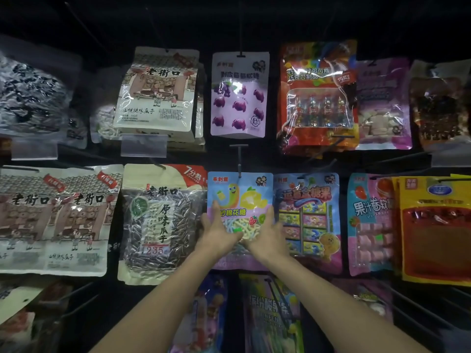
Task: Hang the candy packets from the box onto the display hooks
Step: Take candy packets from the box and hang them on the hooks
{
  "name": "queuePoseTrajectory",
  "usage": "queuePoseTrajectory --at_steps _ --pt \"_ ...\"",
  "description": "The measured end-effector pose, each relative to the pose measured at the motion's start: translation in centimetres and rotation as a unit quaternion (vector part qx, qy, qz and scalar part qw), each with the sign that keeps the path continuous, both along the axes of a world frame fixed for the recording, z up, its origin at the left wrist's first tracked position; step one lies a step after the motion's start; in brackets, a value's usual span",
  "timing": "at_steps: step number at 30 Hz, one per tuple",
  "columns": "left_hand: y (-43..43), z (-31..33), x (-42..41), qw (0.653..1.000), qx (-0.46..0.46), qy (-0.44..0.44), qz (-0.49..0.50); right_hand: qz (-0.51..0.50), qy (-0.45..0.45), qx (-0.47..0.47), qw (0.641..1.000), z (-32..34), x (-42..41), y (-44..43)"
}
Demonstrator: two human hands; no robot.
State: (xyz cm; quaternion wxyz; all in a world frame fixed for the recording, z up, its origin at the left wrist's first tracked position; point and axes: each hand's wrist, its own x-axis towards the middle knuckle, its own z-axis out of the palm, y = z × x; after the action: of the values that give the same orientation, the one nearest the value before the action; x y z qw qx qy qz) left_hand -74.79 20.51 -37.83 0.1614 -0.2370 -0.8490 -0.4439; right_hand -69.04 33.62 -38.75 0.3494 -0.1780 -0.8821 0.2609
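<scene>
Hands meet on the marshmallow packet (239,197) at the middle of the display. The left hand (216,231) grasps its nine o'clock edge, thumb (216,208) on the front and fingers (206,221) curled round the side. The right hand (266,235) pinches the three o'clock edge in the same way. At the packet's twelve o'clock stands the black display hook (239,159), and its shaft runs down to the hang hole in the top margin. Whether the hole is already past the hook's tip I cannot tell for certain, but it looks to be on.

My judgement is that the step in hand is seating the packet. To do it well, keep both grips level so the top edge does not twist, and slide the packet straight back along the shaft until it hangs freely. Ease the thumbs off together; letting one side go first could swing it into its neighbours. The seed bag (158,220) lies just beside it at nine o'clock and the blue candy packet (308,217) at three o'clock. The grape packet (238,98) hangs above. Watch that the crinkly foil does not tear at the hole. No box shows here.
</scene>
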Motion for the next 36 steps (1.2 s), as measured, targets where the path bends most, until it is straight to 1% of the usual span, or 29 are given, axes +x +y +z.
queuePoseTrajectory --at_steps 4,8,17,19,21,24,27,31,36 --pt "1.2 -0.3 -1.1 0.999 0.028 -0.01 -0.016 -0.006 0.006 0.005 1.0 -0.1 -1.5 0.1" --pt "2.3 -0.4 -2.5 1.0 0.002 -0.011 0.015 -0.015 0.001 0.026 1.0 0.4 -2.0 0.4" --pt "3.1 -1.3 -3.3 0.998 0.009 0.032 0.053 -0.01 -0.022 0.079 0.997 0.1 -1.7 1.2" --pt "3.0 -1.2 -2.7 0.995 -0.027 0.047 0.088 -0.016 -0.022 0.102 0.994 0.0 -1.3 1.0" --pt "3.0 -1.2 -1.5 0.983 -0.092 0.082 0.136 -0.032 -0.029 0.146 0.988 -0.1 -0.8 0.7" --pt "3.0 -1.8 -0.4 0.953 -0.183 0.156 0.187 -0.066 -0.059 0.248 0.965 -0.4 -0.2 0.4" --pt "2.7 -2.8 -0.2 0.926 -0.244 0.204 0.201 -0.063 -0.073 0.327 0.94 -0.8 0.3 0.3" --pt "1.8 -3.6 -0.1 0.909 -0.28 0.244 0.188 -0.029 -0.075 0.365 0.927 -1.8 0.4 0.6" --pt "1.4 -2.8 -1.0 0.904 -0.329 0.22 0.161 -0.012 -0.105 0.371 0.922 -1.3 0.1 0.5"
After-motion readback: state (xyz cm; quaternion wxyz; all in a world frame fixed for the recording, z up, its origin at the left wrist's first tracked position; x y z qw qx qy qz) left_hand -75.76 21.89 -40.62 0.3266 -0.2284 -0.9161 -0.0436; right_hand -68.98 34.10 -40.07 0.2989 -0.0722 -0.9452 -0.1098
